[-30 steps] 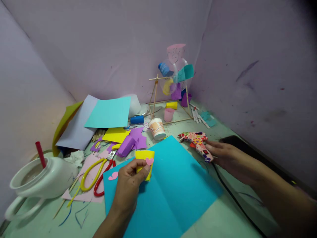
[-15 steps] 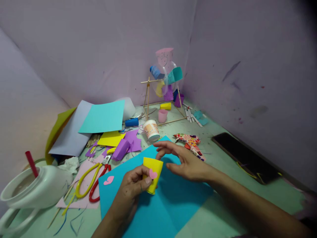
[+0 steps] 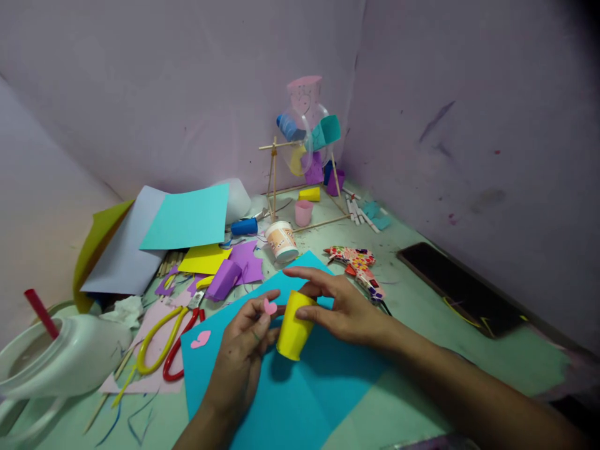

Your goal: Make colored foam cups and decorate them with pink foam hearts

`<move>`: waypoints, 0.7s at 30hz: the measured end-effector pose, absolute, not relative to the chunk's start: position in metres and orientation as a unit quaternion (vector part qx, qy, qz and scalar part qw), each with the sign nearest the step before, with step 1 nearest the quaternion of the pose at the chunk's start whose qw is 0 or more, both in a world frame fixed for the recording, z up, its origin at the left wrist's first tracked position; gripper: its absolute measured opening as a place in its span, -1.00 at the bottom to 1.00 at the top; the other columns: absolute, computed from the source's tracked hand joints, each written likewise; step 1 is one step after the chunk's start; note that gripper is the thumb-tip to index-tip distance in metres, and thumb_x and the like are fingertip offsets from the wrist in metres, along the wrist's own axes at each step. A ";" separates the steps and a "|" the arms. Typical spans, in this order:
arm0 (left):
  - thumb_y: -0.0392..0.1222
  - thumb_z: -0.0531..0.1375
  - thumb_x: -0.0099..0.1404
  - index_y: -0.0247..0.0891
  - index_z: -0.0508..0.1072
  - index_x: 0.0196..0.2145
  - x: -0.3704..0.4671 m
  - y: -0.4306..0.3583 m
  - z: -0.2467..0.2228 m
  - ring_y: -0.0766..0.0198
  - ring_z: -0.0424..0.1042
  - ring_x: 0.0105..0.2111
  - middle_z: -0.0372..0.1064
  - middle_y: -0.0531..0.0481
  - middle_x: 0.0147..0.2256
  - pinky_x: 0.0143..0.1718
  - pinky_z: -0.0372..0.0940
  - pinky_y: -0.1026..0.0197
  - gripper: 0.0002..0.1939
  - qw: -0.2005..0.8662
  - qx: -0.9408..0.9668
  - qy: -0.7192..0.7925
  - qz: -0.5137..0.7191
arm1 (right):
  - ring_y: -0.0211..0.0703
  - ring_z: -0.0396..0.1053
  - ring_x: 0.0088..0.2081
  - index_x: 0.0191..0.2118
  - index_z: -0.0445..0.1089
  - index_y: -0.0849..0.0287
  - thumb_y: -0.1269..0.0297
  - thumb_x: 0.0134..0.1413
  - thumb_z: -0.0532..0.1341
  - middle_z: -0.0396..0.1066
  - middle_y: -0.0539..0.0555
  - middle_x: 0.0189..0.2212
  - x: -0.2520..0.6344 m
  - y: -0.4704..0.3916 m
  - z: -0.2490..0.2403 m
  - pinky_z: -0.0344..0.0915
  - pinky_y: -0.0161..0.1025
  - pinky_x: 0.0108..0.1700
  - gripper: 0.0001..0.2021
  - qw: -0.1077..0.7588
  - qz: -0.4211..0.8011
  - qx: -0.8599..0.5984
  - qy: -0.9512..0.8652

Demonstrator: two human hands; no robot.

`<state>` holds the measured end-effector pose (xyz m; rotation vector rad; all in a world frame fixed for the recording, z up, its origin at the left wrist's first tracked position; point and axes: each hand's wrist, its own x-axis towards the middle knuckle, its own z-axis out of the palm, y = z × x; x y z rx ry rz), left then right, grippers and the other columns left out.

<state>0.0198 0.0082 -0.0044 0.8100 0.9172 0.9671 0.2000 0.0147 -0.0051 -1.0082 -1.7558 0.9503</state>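
Note:
Between thumb and fingertips, my left hand pinches a small pink paper heart. A yellow paper cup is tilted in my right hand, whose thumb lies on its near side while the other fingers reach behind it. The left fingertips come close to the cup's left side; whether they touch it I cannot tell. Both hands are above a blue paper sheet. More pink cut-out paper rests on the sheet's left corner.
Scissors with yellow and red handles lie left, near a white jug-like vessel. A stick frame carrying coloured cups stands behind. A patterned glue gun and a phone lie right; a printed paper cup is tipped over ahead.
My right hand has closed in and taken the yellow cup. The left hand has let go of the cup and keeps the pink heart, now apart from it. The view has shifted slightly.

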 end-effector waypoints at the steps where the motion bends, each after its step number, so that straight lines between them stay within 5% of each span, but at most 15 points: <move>1: -0.09 0.29 0.10 -0.21 0.42 -0.35 0.022 0.007 -0.006 0.21 0.37 -0.19 0.30 -0.01 0.00 -0.30 0.26 0.27 -0.80 0.684 0.372 0.436 0.450 | -0.21 0.37 -0.40 0.17 0.20 0.17 0.42 0.05 0.19 0.40 -0.01 -0.46 0.197 0.014 -0.006 0.30 -0.27 -0.31 -0.48 0.434 0.366 -0.419 -0.709; 5: 0.10 0.25 0.10 -0.20 0.39 -0.22 0.030 0.004 -0.013 0.31 0.38 -0.36 0.41 0.01 -0.21 -0.41 0.24 0.33 -0.62 0.563 0.419 0.517 0.491 | -0.16 0.36 -0.36 0.13 0.26 0.13 0.41 0.04 0.20 0.41 -0.01 -0.47 0.187 0.011 -0.003 0.26 -0.20 -0.22 -0.52 0.418 0.311 -0.439 -0.732; 9: 0.18 0.20 0.11 -0.22 0.34 -0.25 0.035 0.004 -0.018 0.37 0.31 -0.53 0.40 0.08 -0.43 -0.55 0.20 0.36 -0.58 0.522 0.419 0.547 0.503 | -0.15 0.39 -0.27 0.16 0.21 0.15 0.46 0.01 0.20 0.46 0.04 -0.34 0.183 0.008 0.003 0.27 -0.20 -0.16 -0.46 0.412 0.380 -0.423 -0.712; 15: 0.17 0.19 0.10 -0.23 0.33 -0.34 0.038 0.006 -0.019 0.35 0.35 -0.53 0.39 0.07 -0.42 -0.57 0.23 0.35 -0.61 0.484 0.406 0.558 0.538 | -0.28 0.19 -0.49 0.15 0.22 0.16 0.43 0.03 0.18 0.23 -0.10 -0.54 0.182 0.005 0.000 0.17 -0.34 -0.43 -0.49 0.384 0.392 -0.409 -0.729; 21: 0.08 0.15 0.17 -0.23 0.34 -0.34 0.034 0.008 -0.012 0.31 0.37 -0.57 0.42 0.03 -0.44 -0.60 0.25 0.30 -0.69 0.436 0.433 0.578 0.536 | -0.28 0.26 -0.45 0.16 0.18 0.14 0.47 0.00 0.18 0.27 -0.08 -0.49 0.182 0.008 -0.005 0.23 -0.32 -0.37 -0.46 0.433 0.461 -0.385 -0.672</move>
